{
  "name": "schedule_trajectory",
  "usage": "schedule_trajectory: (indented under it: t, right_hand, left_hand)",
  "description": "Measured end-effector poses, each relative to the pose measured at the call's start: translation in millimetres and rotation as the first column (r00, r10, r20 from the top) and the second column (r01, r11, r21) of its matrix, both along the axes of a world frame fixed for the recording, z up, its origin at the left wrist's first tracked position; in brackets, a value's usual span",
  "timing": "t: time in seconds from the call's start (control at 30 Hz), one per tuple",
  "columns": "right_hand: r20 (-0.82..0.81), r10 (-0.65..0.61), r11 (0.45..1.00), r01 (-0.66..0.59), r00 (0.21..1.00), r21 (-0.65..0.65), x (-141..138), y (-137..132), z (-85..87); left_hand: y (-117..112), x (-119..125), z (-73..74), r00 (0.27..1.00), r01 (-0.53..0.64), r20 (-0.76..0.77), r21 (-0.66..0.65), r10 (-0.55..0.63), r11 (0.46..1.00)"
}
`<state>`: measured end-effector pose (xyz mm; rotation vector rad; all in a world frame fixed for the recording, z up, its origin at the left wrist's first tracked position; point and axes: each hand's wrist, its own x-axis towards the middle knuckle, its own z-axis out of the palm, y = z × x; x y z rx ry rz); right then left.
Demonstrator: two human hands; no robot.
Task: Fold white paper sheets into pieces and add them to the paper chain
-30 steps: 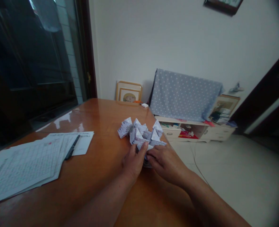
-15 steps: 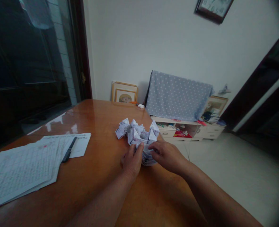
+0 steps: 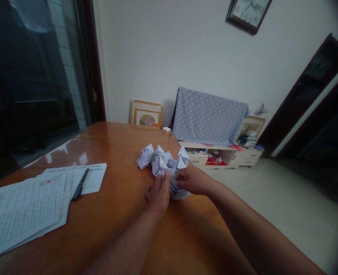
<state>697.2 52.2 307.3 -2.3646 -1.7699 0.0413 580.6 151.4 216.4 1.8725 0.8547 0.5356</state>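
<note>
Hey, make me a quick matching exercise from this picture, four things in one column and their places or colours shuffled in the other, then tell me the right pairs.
Things
1. Pen
2. Clock
3. Draped cloth
4. Folded papers

Places and colours
A. Grey-blue with pale dots
B. Right by the left hand and the right hand
C. Lying on the sheets
D. High on the wall

Right pairs: 1-C, 2-D, 3-A, 4-B.
</note>
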Motion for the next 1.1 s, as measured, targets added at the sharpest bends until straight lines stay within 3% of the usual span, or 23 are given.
schedule_trajectory:
  t: [0.17, 0.37, 0.47, 0.57, 0.67, 0.73, 0.83, 0.97, 1.1]
  right_hand:
    - [0.140, -0.031, 0.990, 0.050, 0.990, -0.130, -10.5, 12.1, -0.6]
    - [0.175, -0.095, 0.984, 0.119, 0.980, -0.134, -21.2, 20.9, -15.8]
    - [0.150, -0.086, 0.987, 0.105, 0.985, -0.121, -17.1, 17.2, -13.9]
    - [0.084, -0.071, 0.997, 0.074, 0.994, -0.033, -4.2, 2.9, -6.8]
    - [-0.013, -0.216, 0.956, 0.215, 0.976, 0.202, 7.5, -19.6, -6.5]
    - [-0.043, -0.283, 0.932, 0.285, 0.958, 0.223, 9.1, -34.1, -13.3]
    - [-0.123, -0.271, 0.938, 0.291, 0.955, 0.187, 2.1, -46.9, -30.3]
    - [-0.132, -0.269, 0.930, 0.292, 0.954, 0.221, -13.4, -45.9, -48.6]
    - [-0.069, -0.322, 0.915, 0.329, 0.944, 0.233, -23.6, -40.1, -55.6]
  left_hand:
    - [5.5, 4.6, -4.9, 0.999, -0.035, 0.019, -0.018, 0.035, 0.999]
    - [1.7, 3.8, -0.9, 0.998, -0.058, 0.001, -0.001, 0.058, 0.998]
    - [-1.5, 1.6, -0.4, 0.996, -0.075, -0.036, 0.039, 0.077, 0.996]
    - [-3.1, 0.5, -1.6, 0.995, -0.086, -0.041, 0.091, 0.090, 0.992]
    - [-3.7, 0.8, -1.8, 0.995, -0.090, -0.039, 0.113, 0.095, 0.989]
    - [-3.8, 1.3, -1.1, 0.994, -0.087, -0.055, 0.137, 0.095, 0.987]
    - [-4.3, 1.0, -0.3, 0.990, -0.075, -0.104, 0.213, 0.099, 0.974]
    - [-7.6, -1.5, -0.5, 0.985, -0.046, -0.142, 0.346, 0.101, 0.937]
    - [-12.3, -5.0, 0.1, 0.974, -0.022, -0.190, 0.458, 0.122, 0.889]
